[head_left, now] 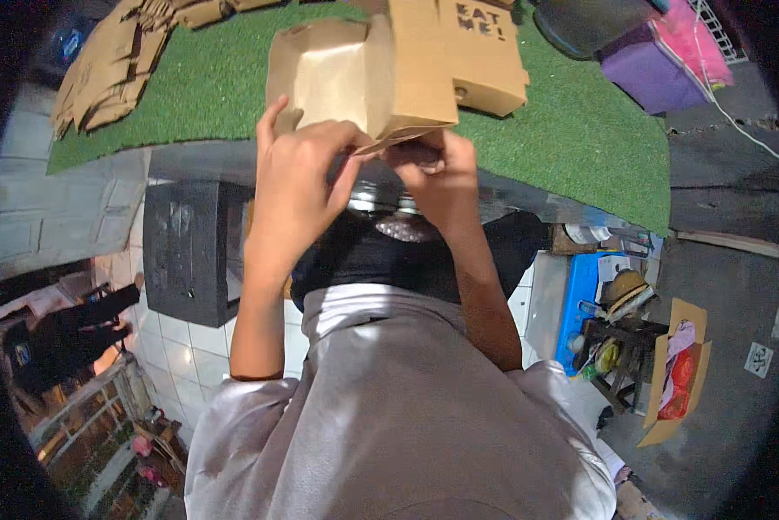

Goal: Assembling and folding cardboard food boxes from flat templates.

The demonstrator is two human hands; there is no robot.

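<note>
A brown cardboard food box (420, 74) stands partly folded at the near edge of the table, its pale inside facing up and its printed flap lying to the right. At its near left corner, my left hand (298, 178) pinches the cardboard edge between thumb and fingers, with one finger raised along the side wall. My right hand (441, 178) is closed on the same near edge, a little to the right; its fingertips are partly hidden beneath the cardboard.
Green artificial turf (207, 74) covers the table. Flat cardboard blanks (116, 69) are piled at the far left, with more along the back. A purple bin (649, 69) stands at the far right beside a white cable (740, 130). A black cabinet (185, 251) is below left.
</note>
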